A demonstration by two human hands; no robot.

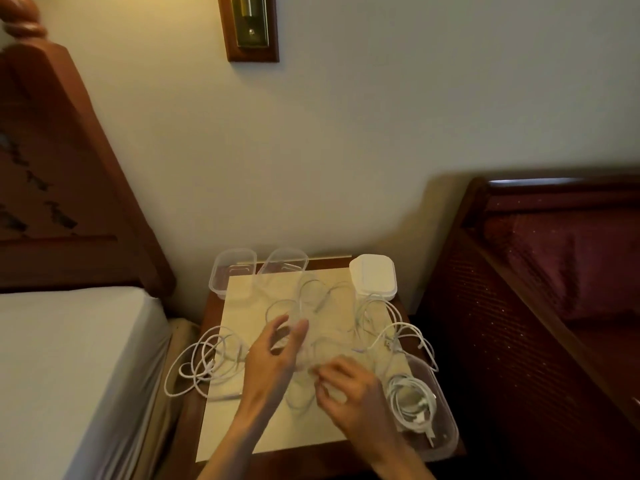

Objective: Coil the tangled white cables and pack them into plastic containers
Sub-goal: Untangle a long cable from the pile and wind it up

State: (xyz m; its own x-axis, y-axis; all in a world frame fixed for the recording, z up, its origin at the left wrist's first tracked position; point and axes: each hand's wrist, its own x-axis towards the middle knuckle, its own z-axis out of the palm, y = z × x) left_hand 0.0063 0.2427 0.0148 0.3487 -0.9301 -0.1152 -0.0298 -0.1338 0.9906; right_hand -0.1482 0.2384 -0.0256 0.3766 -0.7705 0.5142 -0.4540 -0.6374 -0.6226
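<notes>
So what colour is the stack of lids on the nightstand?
White stack of lids, head view.

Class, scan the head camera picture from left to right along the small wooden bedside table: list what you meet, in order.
Loose white cable bundle hanging over the table's left edge → left hand → right hand → clear plastic container holding a coiled white cable.

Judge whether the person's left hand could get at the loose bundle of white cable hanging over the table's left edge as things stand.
Probably yes. The left hand hovers over the mat just right of the loose bundle, and nothing lies between them. The right hand works cable on the other side, out of the way.
</notes>
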